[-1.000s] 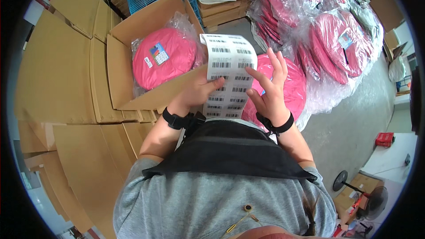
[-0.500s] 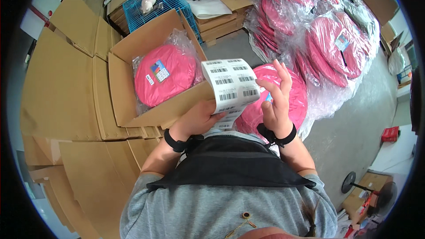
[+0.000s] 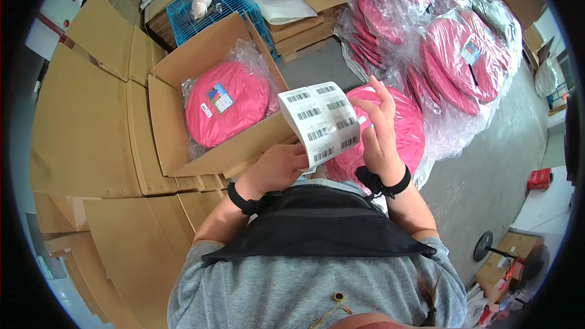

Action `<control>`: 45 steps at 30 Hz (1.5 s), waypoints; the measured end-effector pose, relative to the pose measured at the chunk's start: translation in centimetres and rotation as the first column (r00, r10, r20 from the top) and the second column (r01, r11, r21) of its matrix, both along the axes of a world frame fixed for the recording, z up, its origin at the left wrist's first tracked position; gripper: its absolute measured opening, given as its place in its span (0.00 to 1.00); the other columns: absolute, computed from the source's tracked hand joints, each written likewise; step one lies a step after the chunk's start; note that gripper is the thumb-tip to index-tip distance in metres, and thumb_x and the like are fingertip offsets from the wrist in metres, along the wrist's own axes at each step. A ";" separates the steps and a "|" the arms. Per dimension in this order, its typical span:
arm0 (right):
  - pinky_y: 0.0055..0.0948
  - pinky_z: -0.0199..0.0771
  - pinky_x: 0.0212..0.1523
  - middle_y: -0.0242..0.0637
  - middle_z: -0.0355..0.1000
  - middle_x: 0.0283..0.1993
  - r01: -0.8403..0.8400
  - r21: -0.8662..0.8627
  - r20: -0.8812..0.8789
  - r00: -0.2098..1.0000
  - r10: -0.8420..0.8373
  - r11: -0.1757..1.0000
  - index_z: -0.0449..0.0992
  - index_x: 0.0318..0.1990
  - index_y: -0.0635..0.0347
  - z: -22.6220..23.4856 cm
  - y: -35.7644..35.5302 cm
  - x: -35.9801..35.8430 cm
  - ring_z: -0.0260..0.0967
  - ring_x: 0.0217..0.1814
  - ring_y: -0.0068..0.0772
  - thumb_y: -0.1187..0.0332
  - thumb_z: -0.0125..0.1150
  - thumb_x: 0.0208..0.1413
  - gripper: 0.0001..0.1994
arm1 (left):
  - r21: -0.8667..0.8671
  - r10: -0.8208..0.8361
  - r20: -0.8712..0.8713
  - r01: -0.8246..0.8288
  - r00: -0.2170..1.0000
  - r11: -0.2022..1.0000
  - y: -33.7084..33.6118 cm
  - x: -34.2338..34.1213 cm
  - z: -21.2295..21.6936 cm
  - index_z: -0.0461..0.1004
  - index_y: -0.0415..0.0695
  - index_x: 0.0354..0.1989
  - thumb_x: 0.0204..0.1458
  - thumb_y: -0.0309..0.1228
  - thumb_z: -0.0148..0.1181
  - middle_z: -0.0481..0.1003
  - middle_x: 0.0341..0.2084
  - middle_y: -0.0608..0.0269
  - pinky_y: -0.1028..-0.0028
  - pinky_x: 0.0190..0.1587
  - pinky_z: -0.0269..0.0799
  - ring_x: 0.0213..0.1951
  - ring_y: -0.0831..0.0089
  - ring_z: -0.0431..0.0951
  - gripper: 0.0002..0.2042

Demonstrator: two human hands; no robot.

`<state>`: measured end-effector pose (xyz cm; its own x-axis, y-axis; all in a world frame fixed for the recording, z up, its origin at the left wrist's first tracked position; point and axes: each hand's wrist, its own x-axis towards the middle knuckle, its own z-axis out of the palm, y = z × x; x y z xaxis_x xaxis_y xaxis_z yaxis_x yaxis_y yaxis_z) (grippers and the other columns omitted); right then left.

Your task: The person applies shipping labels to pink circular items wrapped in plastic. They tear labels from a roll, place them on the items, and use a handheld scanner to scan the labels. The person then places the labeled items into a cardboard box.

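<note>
Nearest the body, the left hand (image 3: 277,167) grips the lower edge of a white sheet of barcode stickers (image 3: 320,123), fingers closed on it. The right hand (image 3: 378,137) is just beside the sheet's right edge with fingers spread and loosely curled; whether the fingertips pinch a sticker cannot be told. Over the last second the sheet has swung from upright to tilted left and come lower, nearer the chest, which suggests a sticker is being picked off.

Directly behind the sheet lies a pink round disc in a clear plastic bag (image 3: 396,128). To the left stands an open brown cardboard box (image 3: 183,146) holding another bagged pink disc (image 3: 225,103). Flattened cardboard sheets (image 3: 85,128) lie further left. Far right, a heap of bagged pink discs (image 3: 451,42) crowds the floor; far behind sits a blue wire crate (image 3: 219,9).
</note>
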<state>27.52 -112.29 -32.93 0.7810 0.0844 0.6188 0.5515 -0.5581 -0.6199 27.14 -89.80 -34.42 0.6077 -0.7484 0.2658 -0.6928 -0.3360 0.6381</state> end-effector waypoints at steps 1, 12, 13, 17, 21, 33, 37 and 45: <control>0.49 0.39 0.61 0.55 0.49 0.61 -0.017 -0.019 -0.020 1.000 0.016 1.000 0.70 0.46 0.59 0.0 -0.1 -0.1 0.41 0.64 0.58 0.47 0.34 0.57 0.26 | -0.009 -0.002 0.003 0.002 1.000 1.000 -0.1 -0.1 0.1 0.73 0.46 0.38 0.42 0.22 0.49 0.72 0.36 0.56 0.64 0.34 0.70 0.32 0.55 0.73 0.13; 0.42 0.43 0.60 0.56 0.50 0.60 -0.080 0.173 -0.066 0.994 0.092 0.982 0.67 0.49 0.60 -0.4 -0.6 -0.2 0.46 0.61 0.51 0.50 0.33 0.58 0.25 | 0.018 -0.017 -0.001 0.017 1.000 1.000 -0.2 -0.6 0.4 0.72 0.48 0.37 0.41 0.21 0.50 0.72 0.35 0.59 0.66 0.33 0.70 0.31 0.56 0.73 0.14; 0.42 0.44 0.59 0.56 0.50 0.60 -0.087 0.169 -0.074 0.992 0.101 0.982 0.66 0.50 0.60 -0.3 -0.6 -0.3 0.47 0.61 0.51 0.50 0.34 0.59 0.25 | 0.011 -0.016 0.000 0.016 1.000 1.000 -0.3 -0.7 0.4 0.72 0.48 0.37 0.41 0.21 0.50 0.72 0.35 0.59 0.66 0.33 0.70 0.31 0.56 0.73 0.14; 0.40 0.45 0.59 0.55 0.50 0.60 -0.144 0.133 -0.119 0.980 0.160 0.981 0.63 0.53 0.61 -0.5 -0.9 -0.2 0.48 0.61 0.48 0.52 0.34 0.59 0.24 | 0.035 0.000 -0.004 0.000 1.000 0.999 -0.3 -1.0 0.4 0.72 0.48 0.39 0.41 0.20 0.50 0.72 0.35 0.58 0.65 0.33 0.70 0.31 0.56 0.73 0.15; 0.33 0.50 0.58 0.49 0.51 0.60 -0.159 0.581 -0.190 0.927 0.323 0.798 0.62 0.54 0.64 -1.9 -0.7 -0.4 0.53 0.60 0.38 0.58 0.40 0.59 0.21 | 0.022 -0.007 -0.037 0.008 0.999 1.000 -0.4 -1.0 -0.3 0.71 0.47 0.40 0.42 0.21 0.49 0.72 0.36 0.56 0.64 0.34 0.69 0.32 0.54 0.73 0.15; 0.26 0.67 0.48 0.40 0.70 0.45 0.024 0.971 -0.194 0.653 0.732 0.236 0.65 0.48 0.67 -2.8 -0.1 -0.4 0.68 0.46 0.28 0.79 0.45 0.55 0.12 | -0.146 0.006 -0.660 -0.136 0.751 0.980 -0.3 -0.4 -3.3 0.66 0.37 0.48 0.51 0.23 0.51 0.72 0.43 0.57 0.71 0.49 0.64 0.45 0.69 0.71 0.15; 0.25 0.66 0.48 0.39 0.70 0.44 0.017 0.951 -0.228 0.715 0.661 0.310 0.65 0.47 0.67 -2.6 0.2 -0.2 0.68 0.46 0.26 0.79 0.46 0.55 0.12 | -0.201 -0.058 -0.784 -0.163 0.619 0.966 0.1 0.5 -5.3 0.65 0.38 0.50 0.49 0.23 0.53 0.71 0.45 0.59 0.70 0.50 0.64 0.47 0.71 0.70 0.17; 0.26 0.67 0.47 0.40 0.69 0.45 0.089 0.969 -0.207 0.804 0.557 0.231 0.63 0.46 0.68 -2.4 -0.1 1.2 0.67 0.46 0.27 0.76 0.44 0.57 0.10 | -0.224 0.012 -0.796 -0.313 0.606 0.923 -1.6 0.8 -5.7 0.65 0.38 0.49 0.51 0.26 0.53 0.72 0.42 0.60 0.70 0.46 0.68 0.44 0.72 0.71 0.16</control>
<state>28.69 -112.42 -35.35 0.9992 -0.0388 0.0047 0.0296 0.6730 -0.7391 27.92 -91.44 -40.14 0.7970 -0.5807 -0.1661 0.1523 -0.0729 0.9856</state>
